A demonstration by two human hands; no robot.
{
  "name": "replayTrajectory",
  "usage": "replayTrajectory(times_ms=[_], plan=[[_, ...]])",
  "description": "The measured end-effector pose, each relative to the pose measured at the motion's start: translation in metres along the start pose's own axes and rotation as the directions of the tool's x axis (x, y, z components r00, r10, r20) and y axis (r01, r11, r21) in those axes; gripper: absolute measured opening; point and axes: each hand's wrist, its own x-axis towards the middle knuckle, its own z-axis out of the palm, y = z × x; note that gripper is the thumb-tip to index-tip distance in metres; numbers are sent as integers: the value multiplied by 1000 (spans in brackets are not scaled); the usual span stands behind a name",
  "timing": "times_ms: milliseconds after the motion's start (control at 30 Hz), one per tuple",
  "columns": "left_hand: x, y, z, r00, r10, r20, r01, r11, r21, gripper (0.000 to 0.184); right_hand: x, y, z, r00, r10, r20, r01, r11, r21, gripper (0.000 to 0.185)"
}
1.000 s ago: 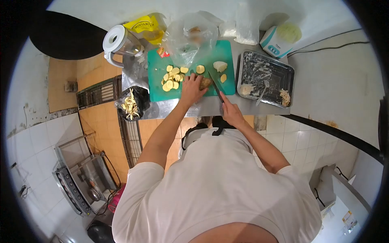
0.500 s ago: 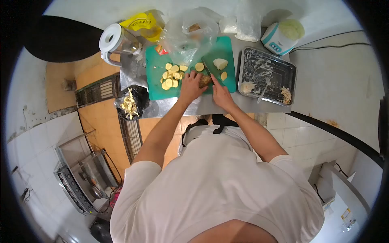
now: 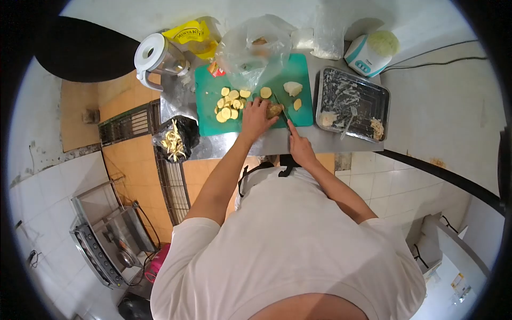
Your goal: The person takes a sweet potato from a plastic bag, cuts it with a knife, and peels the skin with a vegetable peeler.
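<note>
My left hand (image 3: 256, 118) presses a brown-skinned tuber (image 3: 273, 110) onto the green cutting board (image 3: 205, 109), its fingers closed around the near side. In my right hand (image 3: 302, 150) is a knife (image 3: 285, 113), gripped by the handle, its blade at the tuber's right end. Whether the blade is cutting into it I cannot tell. Several round yellow slices (image 3: 229, 105) lie in a pile left of my left hand. One more slice (image 3: 265, 93) sits just beyond the tuber. To the right are a pale chunk (image 3: 292, 88) and a small yellow piece (image 3: 297, 104).
A clear plastic bag (image 3: 250, 53) overlaps the board's far edge. Right of the board stands a metal tray (image 3: 352, 96) with white residue, a teal-and-white appliance (image 3: 365, 61) behind it. At left are a blender jug (image 3: 160, 56) and a black bag of peelings (image 3: 173, 141).
My right hand has drawn back toward me with the knife, and the blade has moved from beyond the tuber to its right end. My left hand still holds the tuber.
</note>
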Motion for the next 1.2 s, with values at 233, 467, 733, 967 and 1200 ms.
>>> replayTrajectory(times_ms=[233,467,733,967,1200], plan=[[-1,2,-3,1000,-15,-16,14,1000,-20,55,-25,9,-5,998,-65,14,65,998,-8,61],[-4,4,-1,999,-20,-26,20,1000,-17,60,-48,-2,-23,999,-12,46,17,994,-106,61],[-11,12,1,987,-127,-95,128,992,10,58,-43,3,-10,999,-41,10,42,987,-155,59],[-24,9,-5,997,-35,-65,30,997,-73,64,-37,4,-17,999,24,38,-19,993,-115,60],[-16,11,-10,994,-97,48,96,995,24,68,-37,9,-22,999,44,9,-44,997,56,56]])
